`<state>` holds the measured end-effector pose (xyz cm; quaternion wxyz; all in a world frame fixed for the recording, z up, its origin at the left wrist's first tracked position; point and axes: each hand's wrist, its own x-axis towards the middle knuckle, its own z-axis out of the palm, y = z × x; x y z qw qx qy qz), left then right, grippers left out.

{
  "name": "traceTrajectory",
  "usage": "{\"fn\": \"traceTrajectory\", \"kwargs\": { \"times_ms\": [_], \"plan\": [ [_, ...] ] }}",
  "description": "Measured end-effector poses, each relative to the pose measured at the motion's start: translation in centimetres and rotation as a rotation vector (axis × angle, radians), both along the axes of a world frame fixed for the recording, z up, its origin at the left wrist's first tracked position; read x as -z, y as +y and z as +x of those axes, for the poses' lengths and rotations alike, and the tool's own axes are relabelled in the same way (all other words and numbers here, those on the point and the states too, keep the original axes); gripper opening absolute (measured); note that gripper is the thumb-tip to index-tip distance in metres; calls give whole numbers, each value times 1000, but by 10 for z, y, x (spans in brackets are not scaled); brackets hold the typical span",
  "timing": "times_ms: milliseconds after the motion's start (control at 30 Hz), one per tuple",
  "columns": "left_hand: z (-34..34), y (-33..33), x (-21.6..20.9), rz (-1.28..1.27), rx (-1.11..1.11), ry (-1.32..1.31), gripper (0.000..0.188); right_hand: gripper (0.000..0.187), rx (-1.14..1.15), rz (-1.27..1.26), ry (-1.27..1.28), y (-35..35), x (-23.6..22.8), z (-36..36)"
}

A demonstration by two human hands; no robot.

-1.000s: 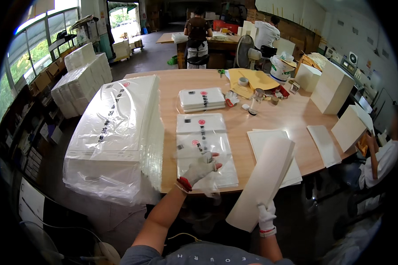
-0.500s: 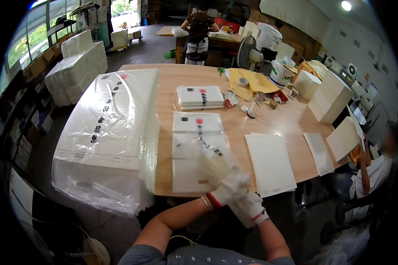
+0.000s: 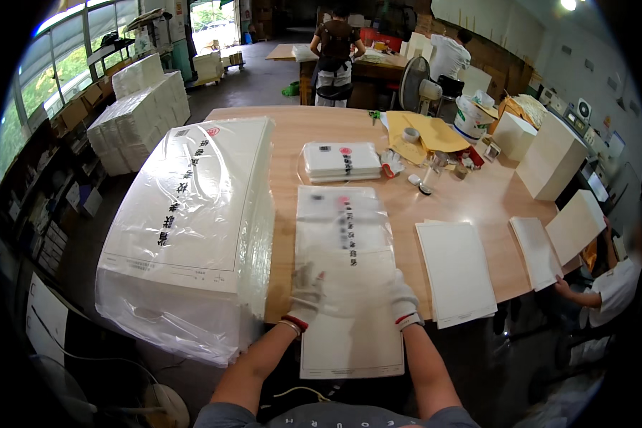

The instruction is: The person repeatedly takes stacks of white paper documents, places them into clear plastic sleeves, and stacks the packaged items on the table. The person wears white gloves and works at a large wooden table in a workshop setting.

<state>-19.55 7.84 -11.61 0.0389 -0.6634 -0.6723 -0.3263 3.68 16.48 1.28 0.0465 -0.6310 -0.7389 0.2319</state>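
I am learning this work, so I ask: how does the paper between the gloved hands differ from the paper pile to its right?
The paper seems partly inside a clear bag; the paper pile is uncovered. The paper has the left hand and right hand at its sides; no hand touches the paper pile. The paper extends past the near edge of the table; the paper pile lies mostly on it. Both are pale.

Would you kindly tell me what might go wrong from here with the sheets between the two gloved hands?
The pale sheets project past the table, so their near end could sag or crease. The left hand and right hand flank them; uneven pressure might bend them. The paper stack at right appears to overhang, so a bump might shift it.
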Motion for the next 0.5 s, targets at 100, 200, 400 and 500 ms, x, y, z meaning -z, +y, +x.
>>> {"fn": "traceTrajectory", "kwargs": {
  "times_ms": [100, 200, 400, 500],
  "plan": [
    [4, -27, -69, -257, -106, -504, 39, 49, -11, 11, -159, -16, 0, 20],
    [17, -59, -93, -290, -93, -683, 44, 65, -157, 142, -97, -43, 36, 53],
    [48, -155, -83, -105, -68, -310, 43, 78, -209, 27, 101, -135, 16, 88],
    [62, -209, -108, -244, -96, -395, 33, 73, -236, -41, 92, -184, 5, 101]
  ]
}}
